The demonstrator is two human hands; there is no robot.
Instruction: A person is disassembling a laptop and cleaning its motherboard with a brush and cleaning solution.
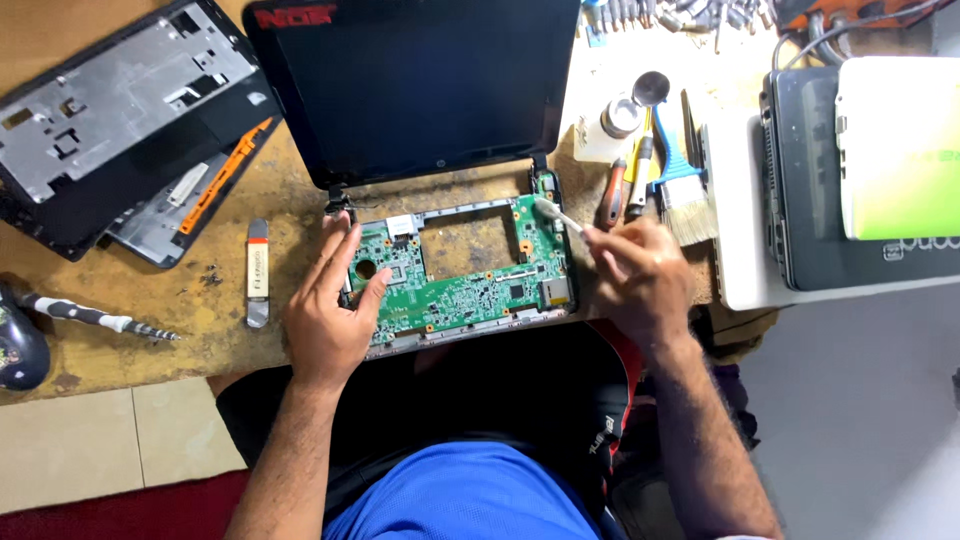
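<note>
Blue cloth of the person's shirt (pixel 470 495) filled the lower edge of the view, and both bare forearms reached up from it to the opened small laptop. Its green circuit board (pixel 465 285) lay exposed in the lower shell, between the two hands, with the keyboard cover already off and the dark screen (pixel 420 85) folded back just beyond the fingers.

The left hand (pixel 330 310) rested flat and open on the left end of the board, fingers spread, gripping nothing; it seemed only to steady the shell. The right hand (pixel 640 275) was closed around a thin white tool (pixel 560 215), maybe a small brush or a swab, whose tip touched the upper right corner of the board near the hinge. What the tip was made of could not be told.

Judging from this, the opening-up was finished and work on the board itself was in hand; the board was not lifted out, and the putting together was all left to do.

Left of the left hand lay a small white and silver stick (pixel 257 272), farther out a screwdriver (pixel 95 318), and beyond them the removed grey cover panels (pixel 120 85). Just above the right hand were a wide paintbrush (pixel 685 190) and a small open jar (pixel 622 115); to its right stood a stack of closed laptops (pixel 850 180) on the worn wooden table (pixel 180 300).
</note>
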